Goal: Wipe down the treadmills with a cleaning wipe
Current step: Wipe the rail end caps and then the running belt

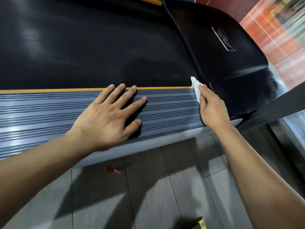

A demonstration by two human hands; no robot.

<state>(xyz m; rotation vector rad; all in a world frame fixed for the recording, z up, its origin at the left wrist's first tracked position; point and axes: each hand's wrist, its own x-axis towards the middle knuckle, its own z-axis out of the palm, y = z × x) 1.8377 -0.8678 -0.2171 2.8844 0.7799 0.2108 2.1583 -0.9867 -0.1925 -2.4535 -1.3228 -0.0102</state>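
- Head view: treadmill point(99, 47) fills the upper frame, black belt running left to right, seen from its side
- Grey ribbed side rail point(49, 111) lies along the near edge of the belt, with a thin orange stripe point(66, 90) between rail and belt
- Left hand point(107, 116) rests palm down on the ribbed rail, fingers point(122, 91) straight and spread, tips reaching the orange stripe; it holds nothing
- Right hand point(212, 109) is at the right end of the rail, beside the black motor cover point(231, 55)
- White wipe point(196, 88) is crumpled and pinched between the right thumb and forefinger; its free end touches the seam where rail, belt and motor cover meet
- Remaining right fingers are curled under the hand; how they lie I cannot tell
- Silver badge point(224, 39) sits on top of the motor cover
- Grey plank floor point(148, 187) below the treadmill, a small red scrap point(113, 170) lying on it just below the rail
- Orange-red tiled floor point(272, 30) at upper right, blurred
- Bottom edge: a gold-coloured object point(198, 223), too cut off to identify
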